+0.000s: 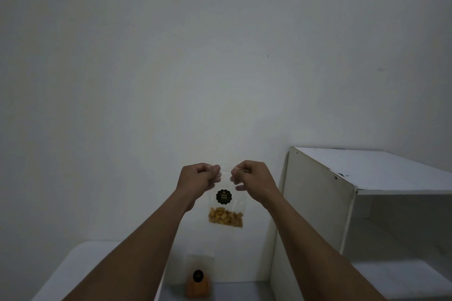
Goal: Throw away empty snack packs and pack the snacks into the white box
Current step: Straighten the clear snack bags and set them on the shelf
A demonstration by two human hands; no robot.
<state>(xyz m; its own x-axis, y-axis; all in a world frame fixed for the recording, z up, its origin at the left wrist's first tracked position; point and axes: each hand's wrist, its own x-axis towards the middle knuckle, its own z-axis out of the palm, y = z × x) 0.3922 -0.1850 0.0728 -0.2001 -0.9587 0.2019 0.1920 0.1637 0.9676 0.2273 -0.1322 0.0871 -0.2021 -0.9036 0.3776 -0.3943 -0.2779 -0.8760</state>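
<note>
A clear snack pack (225, 210) with a round black label and yellow-brown snack pieces in its lower part hangs in the air in front of the wall. My left hand (199, 178) pinches its top left corner and my right hand (249, 177) pinches its top right corner, fingers curled. Below, a second clear pack (198, 278) with orange snacks and the same black label stands on the white surface near the bottom edge. No white box is plainly visible.
A white shelf unit (318, 193) stands open at the right, its side panel close to my right forearm. A white table surface (80, 266) spreads at the lower left. A bare grey-white wall fills the upper view.
</note>
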